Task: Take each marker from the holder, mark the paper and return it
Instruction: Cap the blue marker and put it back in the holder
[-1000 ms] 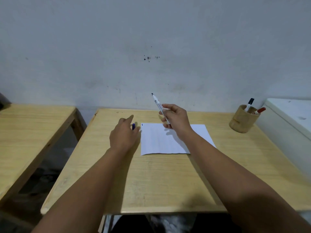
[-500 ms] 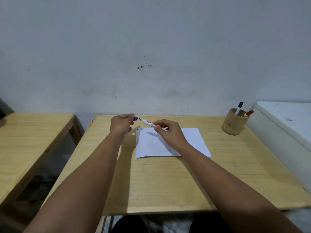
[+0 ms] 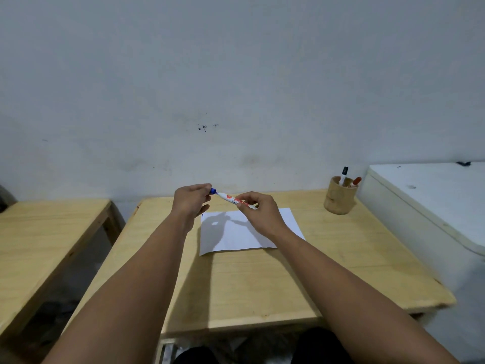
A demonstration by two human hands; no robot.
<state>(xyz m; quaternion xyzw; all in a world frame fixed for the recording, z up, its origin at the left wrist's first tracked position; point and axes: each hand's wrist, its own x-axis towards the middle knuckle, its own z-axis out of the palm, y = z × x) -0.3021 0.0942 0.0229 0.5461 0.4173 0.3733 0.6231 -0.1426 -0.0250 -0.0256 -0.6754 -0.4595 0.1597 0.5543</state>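
Blue cap in left grip, marker in right grip

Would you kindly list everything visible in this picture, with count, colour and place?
marker: one, white barrel with blue cap, held in the air above the paper's far edge
paper: one, white, flat on the middle table, small blue mark by its far left corner
holder: one, light wood, far right of the table
markers in holder: two, one black-capped, one red-capped
table: one, light wood, centre
second table: one, light wood, left
white cabinet: one, right
wall: grey-white, behind
left hand: on the blue cap
right hand: on the barrel
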